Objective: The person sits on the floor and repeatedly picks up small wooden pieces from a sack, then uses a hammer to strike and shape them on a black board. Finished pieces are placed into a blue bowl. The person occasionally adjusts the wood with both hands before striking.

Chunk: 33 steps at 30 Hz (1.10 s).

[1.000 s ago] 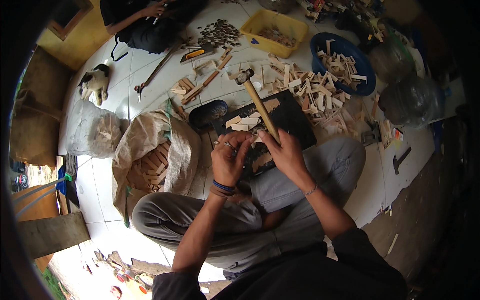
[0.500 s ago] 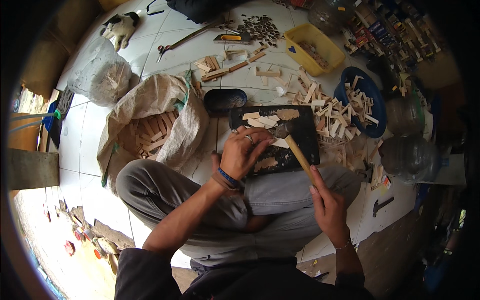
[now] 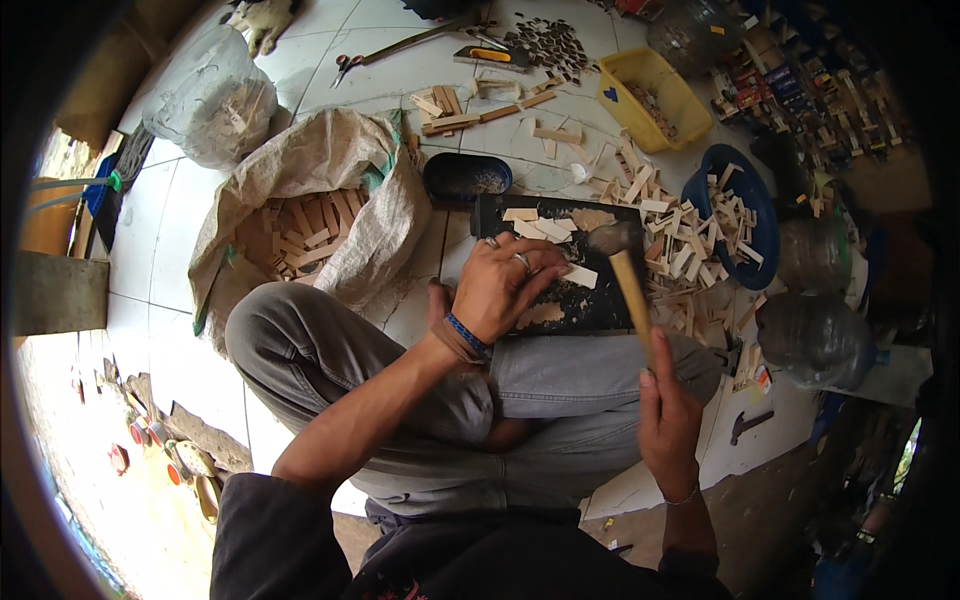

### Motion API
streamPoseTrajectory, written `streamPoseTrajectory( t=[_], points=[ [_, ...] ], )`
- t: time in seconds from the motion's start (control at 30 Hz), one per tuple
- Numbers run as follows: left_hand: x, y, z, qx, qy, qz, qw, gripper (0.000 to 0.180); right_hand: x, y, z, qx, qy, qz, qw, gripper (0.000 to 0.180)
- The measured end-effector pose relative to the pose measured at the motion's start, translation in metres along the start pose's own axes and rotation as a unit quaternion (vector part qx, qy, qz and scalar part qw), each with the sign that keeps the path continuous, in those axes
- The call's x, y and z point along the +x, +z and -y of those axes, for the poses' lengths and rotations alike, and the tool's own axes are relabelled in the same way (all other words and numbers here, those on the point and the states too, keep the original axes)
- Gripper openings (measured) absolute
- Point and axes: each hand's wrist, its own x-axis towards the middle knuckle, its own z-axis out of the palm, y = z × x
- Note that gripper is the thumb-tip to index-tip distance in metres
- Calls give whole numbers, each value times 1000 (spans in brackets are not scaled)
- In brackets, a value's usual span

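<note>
My left hand (image 3: 500,290) is closed, its fingertips pinching a small flat wood piece (image 3: 581,277) against a black board (image 3: 605,322). Wrapped round the wooden handle of a hammer (image 3: 632,298) is my right hand (image 3: 668,425). The hammer's dark head is over the board's right side, apart from the pinched piece. Several loose pale wood strips (image 3: 548,230) lie on the far part of the board. My left fingers partly hide the held piece.
Left of the board stands a woven sack (image 3: 375,235) with wood pieces inside. A dark oval dish (image 3: 467,178) sits beyond it. On the right, a blue basin (image 3: 765,225) stands beside a spilled pile of wood pieces (image 3: 690,240). A yellow tub (image 3: 640,68) and a hand saw (image 3: 492,56) are farther off.
The hammer has swung to the right, away from the pinched wood piece, as my right hand moved slightly right. My left hand still holds the piece. The whole view has shifted a little.
</note>
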Motion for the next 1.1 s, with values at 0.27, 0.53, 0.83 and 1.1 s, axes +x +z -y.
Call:
streamPoseTrajectory(
  t=[0.27,0.53,0.83,1.1],
  points=[
    [0,0,-1,-9,-18,-2,1000,13,0,0,-1,-22,-7,-31,999,55],
    [1,0,-1,-10,-22,0,1000,12,-3,5,3,5,54,2,999,53],
    [1,0,0,-36,-19,3,999,13,6,10,1,45,107,20,993,47],
    [4,2,1,-79,-1,2,997,13,72,68,-29,228,249,-43,940,42]
  ],
)
